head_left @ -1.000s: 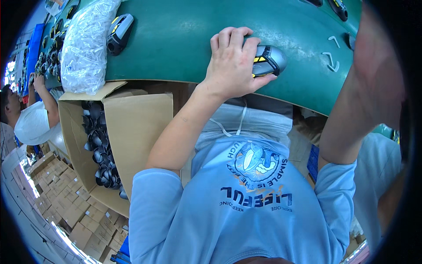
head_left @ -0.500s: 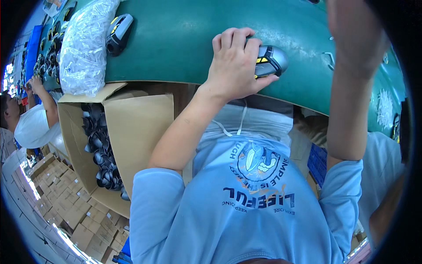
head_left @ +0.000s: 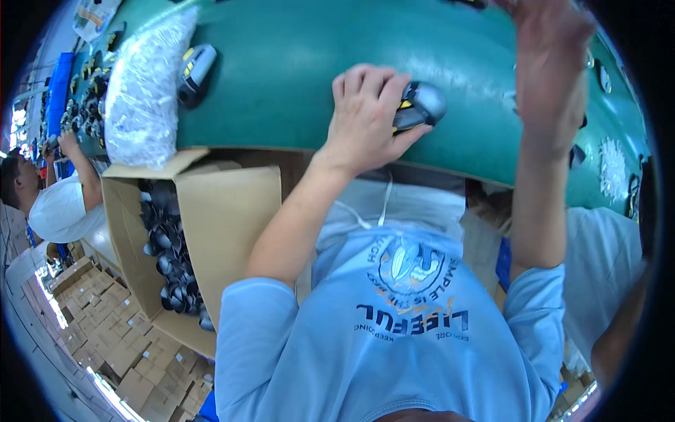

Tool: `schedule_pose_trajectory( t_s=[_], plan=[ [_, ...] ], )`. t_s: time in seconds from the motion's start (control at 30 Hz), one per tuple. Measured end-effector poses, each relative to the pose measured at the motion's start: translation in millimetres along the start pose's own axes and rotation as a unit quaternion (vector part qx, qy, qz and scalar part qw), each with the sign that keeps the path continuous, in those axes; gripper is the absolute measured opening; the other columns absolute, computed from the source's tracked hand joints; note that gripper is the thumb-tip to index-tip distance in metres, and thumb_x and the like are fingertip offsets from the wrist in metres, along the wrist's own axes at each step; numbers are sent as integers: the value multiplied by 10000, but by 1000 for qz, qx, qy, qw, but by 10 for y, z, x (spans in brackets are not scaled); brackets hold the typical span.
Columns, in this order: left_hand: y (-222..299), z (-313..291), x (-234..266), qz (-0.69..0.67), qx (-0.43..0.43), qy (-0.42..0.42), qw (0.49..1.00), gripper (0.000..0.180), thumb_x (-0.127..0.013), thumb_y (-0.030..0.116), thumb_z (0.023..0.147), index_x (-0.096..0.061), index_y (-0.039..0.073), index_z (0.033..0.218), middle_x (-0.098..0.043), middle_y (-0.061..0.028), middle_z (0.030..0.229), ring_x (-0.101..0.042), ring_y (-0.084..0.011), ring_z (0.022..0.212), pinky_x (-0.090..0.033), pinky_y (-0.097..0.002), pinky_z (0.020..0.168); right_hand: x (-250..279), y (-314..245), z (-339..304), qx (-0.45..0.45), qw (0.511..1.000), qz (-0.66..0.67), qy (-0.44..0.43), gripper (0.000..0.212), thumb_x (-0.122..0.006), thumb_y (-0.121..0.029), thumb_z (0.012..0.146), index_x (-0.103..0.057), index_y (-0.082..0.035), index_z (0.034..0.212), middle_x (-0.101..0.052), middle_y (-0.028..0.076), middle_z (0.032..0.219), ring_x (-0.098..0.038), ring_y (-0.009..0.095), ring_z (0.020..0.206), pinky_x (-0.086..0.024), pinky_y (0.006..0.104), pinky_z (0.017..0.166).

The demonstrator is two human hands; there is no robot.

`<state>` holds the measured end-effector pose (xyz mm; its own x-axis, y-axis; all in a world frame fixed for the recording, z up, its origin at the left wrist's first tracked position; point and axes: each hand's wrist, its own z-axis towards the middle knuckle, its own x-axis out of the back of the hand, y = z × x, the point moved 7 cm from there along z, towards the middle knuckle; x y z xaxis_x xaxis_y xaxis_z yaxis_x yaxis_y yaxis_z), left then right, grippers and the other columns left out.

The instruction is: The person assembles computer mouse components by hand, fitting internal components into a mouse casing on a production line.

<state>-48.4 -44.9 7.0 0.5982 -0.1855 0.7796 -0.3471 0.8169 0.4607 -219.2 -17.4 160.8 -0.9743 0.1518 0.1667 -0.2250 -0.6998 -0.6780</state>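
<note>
left hand (head_left: 365, 116) on grey-yellow mouse (head_left: 417, 105) at near edge of green counter (head_left: 281, 77), fingers clamped over it. right hand (head_left: 552, 70) raised above counter at right, blurred, fingers apart, holding nothing. cardboard box (head_left: 211, 211) of dark parts near left.

Light: bright and even, from overhead, with a bluish cast.
Glare: blown-out white patches at the far left rim; shiny highlights on the clear plastic bag (head_left: 144, 88).
Shadows: soft and short, under the left hand (head_left: 365, 116) on the green table (head_left: 281, 70).
Blur: the raised right hand (head_left: 552, 70) is smeared by motion; the centre is fairly sharp.
Distortion: strong fisheye; the table edge bows, and a black ring frames the view.
</note>
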Motion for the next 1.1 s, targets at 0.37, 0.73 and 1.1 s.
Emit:
schedule_pose_trajectory(
  t_s=[0.37,0.73,1.1],
  plan=[
    [-610,1362,220,-33,10,86,996,508,-802,365,892,-698,94,1308,-730,-165,1057,-695,-324,976,-555,-430,842,107,558,-1655,-333,931,-100,115,149,-593,-76,994,-696,26,1027,-658,103,914,-606,188,824,-480,316,756],
    [-2265,2735,558,253,125,66,957,502,-668,416,891,-718,158,1318,-657,-209,1338,-547,-431,1291,-435,-514,1120,58,507,-1618,-328,939,-93,52,146,-729,-115,897,-702,14,960,-693,147,887,-651,298,812,-511,374,729],
    [-1918,2391,73,373,-103,-248,888,817,-811,129,780,-528,338,1517,-319,-127,1687,-335,-447,1522,-334,-587,1230,101,471,-1532,-282,955,-89,1,132,-766,-152,907,-720,-45,970,-715,105,935,-678,306,865,-531,410,776]
  ],
)
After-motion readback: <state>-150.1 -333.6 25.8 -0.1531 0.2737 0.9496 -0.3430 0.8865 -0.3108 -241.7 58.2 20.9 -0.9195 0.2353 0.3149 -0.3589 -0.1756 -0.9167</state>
